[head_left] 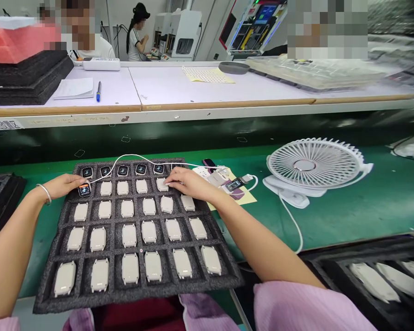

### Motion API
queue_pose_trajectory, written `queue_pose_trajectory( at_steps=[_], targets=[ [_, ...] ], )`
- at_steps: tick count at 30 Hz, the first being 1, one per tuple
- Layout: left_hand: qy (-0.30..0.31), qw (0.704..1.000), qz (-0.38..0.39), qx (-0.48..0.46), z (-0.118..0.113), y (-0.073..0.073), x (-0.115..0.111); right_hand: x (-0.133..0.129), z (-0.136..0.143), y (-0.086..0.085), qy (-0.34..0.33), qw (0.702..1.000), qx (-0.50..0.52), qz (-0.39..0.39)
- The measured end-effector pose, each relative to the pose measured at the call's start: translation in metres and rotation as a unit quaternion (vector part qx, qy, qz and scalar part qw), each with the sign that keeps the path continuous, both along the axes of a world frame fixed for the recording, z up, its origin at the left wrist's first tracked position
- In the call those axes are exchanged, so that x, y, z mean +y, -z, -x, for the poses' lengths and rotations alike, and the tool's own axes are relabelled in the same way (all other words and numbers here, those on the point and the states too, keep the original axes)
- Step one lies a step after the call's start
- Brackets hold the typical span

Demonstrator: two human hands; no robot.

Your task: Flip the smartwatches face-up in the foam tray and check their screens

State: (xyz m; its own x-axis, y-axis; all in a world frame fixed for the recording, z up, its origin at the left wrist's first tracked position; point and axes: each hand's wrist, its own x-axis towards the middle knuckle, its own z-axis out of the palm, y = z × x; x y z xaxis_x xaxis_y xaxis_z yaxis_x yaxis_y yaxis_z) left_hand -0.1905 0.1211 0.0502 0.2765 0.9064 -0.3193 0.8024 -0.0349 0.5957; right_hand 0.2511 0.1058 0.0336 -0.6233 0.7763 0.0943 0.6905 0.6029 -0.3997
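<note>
Head cam: left hand (67, 184) pinches a lit watch (84, 190) on a cable (134, 155), left of centre; right hand (189, 183) touches a pale one (162, 185), grip unclear, so probably mind the slack.

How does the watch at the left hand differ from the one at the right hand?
The left watch shows a lit screen; the right watch shows a pale side. A white cable reaches the left watch, but none is seen on the right watch. Both are squarish, each touched by a hand.
</note>
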Motion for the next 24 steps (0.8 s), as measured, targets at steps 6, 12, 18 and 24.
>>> queue_pose_trajectory(
  at_steps=[6,12,18,24],
  targets=[
    [0.014,1.000,-0.015,0.007,-0.002,0.003,0.000,-0.001,0.018,0.010,-0.017,0.995,-0.095,-0.017],
    [0.016,0.999,-0.031,0.016,-0.004,0.004,-0.002,0.014,0.016,-0.002,-0.031,0.996,-0.038,0.071],
    [-0.009,0.998,-0.055,0.027,-0.005,0.005,-0.003,0.032,0.004,-0.005,-0.012,0.957,0.063,0.282],
    [-0.087,0.984,-0.138,0.068,-0.015,0.002,-0.009,0.033,0.011,0.005,0.025,0.964,0.052,0.259]
  ],
)
